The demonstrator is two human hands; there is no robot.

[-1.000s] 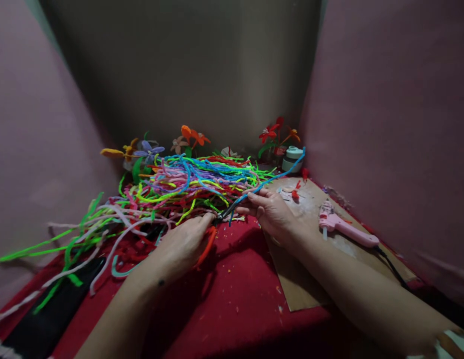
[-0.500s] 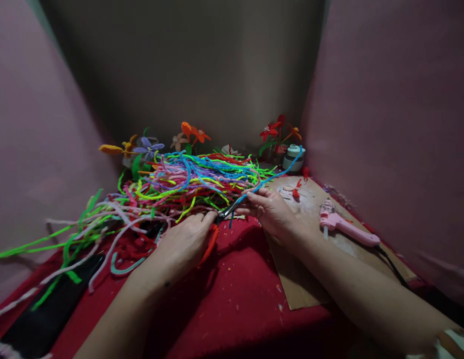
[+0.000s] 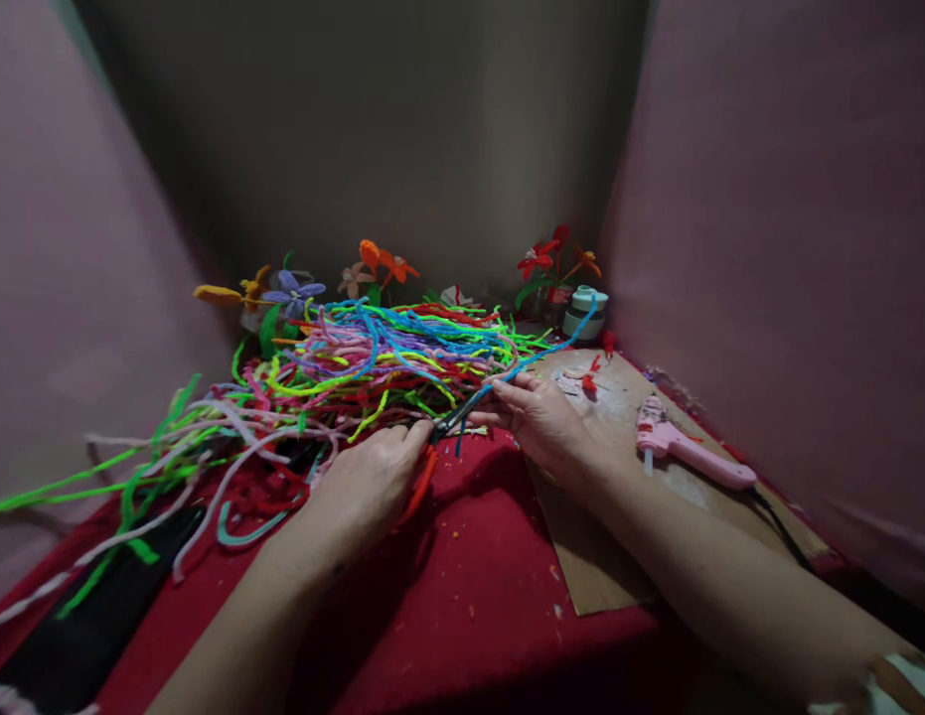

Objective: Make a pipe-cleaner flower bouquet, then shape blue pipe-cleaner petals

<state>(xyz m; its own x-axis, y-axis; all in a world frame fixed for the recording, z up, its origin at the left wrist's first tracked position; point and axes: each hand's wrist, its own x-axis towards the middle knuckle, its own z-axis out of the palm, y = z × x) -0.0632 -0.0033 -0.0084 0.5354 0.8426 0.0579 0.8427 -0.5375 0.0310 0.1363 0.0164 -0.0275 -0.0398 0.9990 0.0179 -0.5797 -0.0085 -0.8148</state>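
Note:
My left hand [image 3: 384,467] is closed around the orange handles of a pair of scissors [image 3: 418,489], whose blades point up and to the right. Between finger and thumb, my right hand [image 3: 540,422] pinches a blue pipe cleaner [image 3: 549,352]. Its long end rises to the right toward a lidded cup, and its near part lies along the scissor blades. A short dark blue end hangs just below the blades. Whether the blades are closed on the stem I cannot tell. Behind both hands spreads a heap of many-coloured pipe cleaners [image 3: 402,343].
A pink glue gun [image 3: 678,452] lies on a brown board [image 3: 603,566] at the right. Fuzzy flowers [image 3: 387,260] and the lidded cup [image 3: 585,313] stand at the back. Loose pipe cleaners [image 3: 141,487] trail leftward over a black item [image 3: 96,616]. Scraps dot the red cloth [image 3: 462,566].
The view has shifted very slightly. Both hands, the scissors and the blue pipe cleaner keep nearly the same positions; the pipe cleaner's far tip has dipped a little.

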